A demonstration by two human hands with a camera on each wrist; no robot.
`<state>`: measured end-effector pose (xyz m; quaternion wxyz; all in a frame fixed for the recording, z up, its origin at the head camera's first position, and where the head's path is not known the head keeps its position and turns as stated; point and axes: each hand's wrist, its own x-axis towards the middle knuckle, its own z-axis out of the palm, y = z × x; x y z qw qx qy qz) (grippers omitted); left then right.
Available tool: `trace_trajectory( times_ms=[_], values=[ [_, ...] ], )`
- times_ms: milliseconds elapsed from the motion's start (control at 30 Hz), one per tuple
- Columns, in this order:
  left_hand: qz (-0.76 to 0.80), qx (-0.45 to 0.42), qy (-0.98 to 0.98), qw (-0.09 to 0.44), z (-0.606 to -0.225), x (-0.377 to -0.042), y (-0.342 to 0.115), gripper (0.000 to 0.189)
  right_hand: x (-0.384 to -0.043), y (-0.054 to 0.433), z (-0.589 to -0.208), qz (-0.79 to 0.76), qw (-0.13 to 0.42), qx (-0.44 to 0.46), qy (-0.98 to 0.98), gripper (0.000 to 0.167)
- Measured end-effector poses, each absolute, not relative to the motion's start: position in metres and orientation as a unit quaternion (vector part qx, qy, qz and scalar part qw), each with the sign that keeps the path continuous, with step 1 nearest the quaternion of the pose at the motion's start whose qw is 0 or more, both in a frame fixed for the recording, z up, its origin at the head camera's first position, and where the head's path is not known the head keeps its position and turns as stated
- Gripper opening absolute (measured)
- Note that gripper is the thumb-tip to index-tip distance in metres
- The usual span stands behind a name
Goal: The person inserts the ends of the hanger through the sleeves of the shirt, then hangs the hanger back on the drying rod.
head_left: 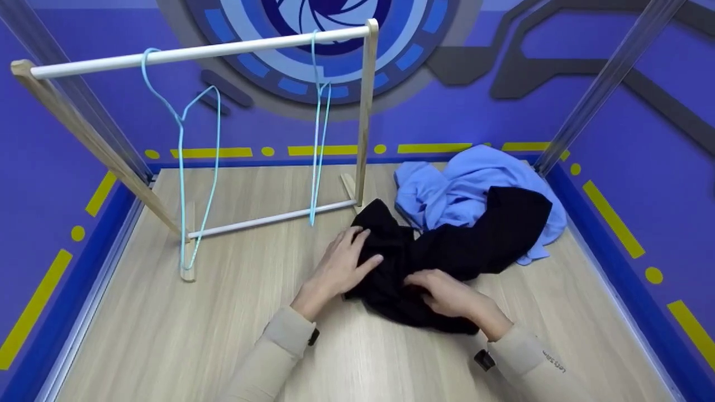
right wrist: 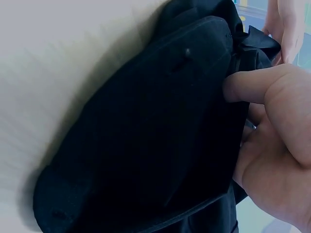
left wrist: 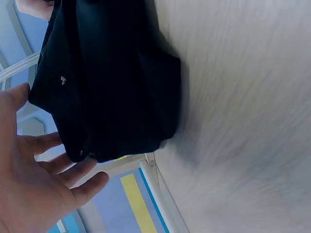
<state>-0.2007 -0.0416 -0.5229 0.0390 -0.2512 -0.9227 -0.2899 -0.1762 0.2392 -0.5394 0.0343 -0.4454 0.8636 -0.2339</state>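
A crumpled black garment (head_left: 458, 251) lies on the wooden tabletop, partly over a light blue garment (head_left: 480, 167). My left hand (head_left: 341, 262) rests on its left side with fingers spread. In the left wrist view, fingertips (left wrist: 82, 170) touch the dark cloth (left wrist: 112, 82), which bears a small white mark. My right hand (head_left: 447, 293) pinches the near part of the fabric between thumb and fingers. The right wrist view shows the thumb (right wrist: 243, 87) over an edge of the black cloth (right wrist: 146, 121); the other fingers are partly hidden behind it.
To the left stands a garment rack with a white top rail (head_left: 223, 51) and wooden posts (head_left: 366, 111). Two light blue wire hangers hang from it, one at left (head_left: 181, 167) and one nearer the right post (head_left: 317, 151). Blue-purple panels (head_left: 642, 167) enclose the tabletop (head_left: 268, 279).
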Motion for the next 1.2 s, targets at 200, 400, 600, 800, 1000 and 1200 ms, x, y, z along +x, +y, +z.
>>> trace_trajectory(
  times_ms=[200,400,600,800,1000,1200],
  values=[
    [-0.255,-0.256,-0.931,0.048,-0.523,-0.2,-0.041,0.054,-0.175,0.237,-0.538,-0.228,0.037,-0.455,0.86,0.039],
    [-0.217,-0.252,-0.942,0.04,-0.523,-0.2,-0.042,0.045,-0.175,0.235,-0.537,-0.232,0.038,-0.452,0.86,0.04],
    [-0.195,-0.242,-0.95,0.023,-0.523,-0.201,-0.043,0.04,-0.173,0.237,-0.531,-0.222,0.063,-0.42,0.878,0.039],
    [-0.173,-0.242,-0.954,0.023,-0.524,-0.201,-0.045,0.045,-0.173,0.24,-0.529,-0.24,0.044,-0.398,0.884,0.033],
    [-0.165,-0.239,-0.957,0.018,-0.526,-0.201,-0.045,0.05,-0.176,0.241,-0.53,-0.253,-0.011,-0.373,0.893,0.028],
    [-0.165,-0.238,-0.957,0.005,-0.527,-0.201,-0.046,0.054,-0.178,0.243,-0.528,-0.247,-0.047,-0.319,0.914,0.035]
  ],
)
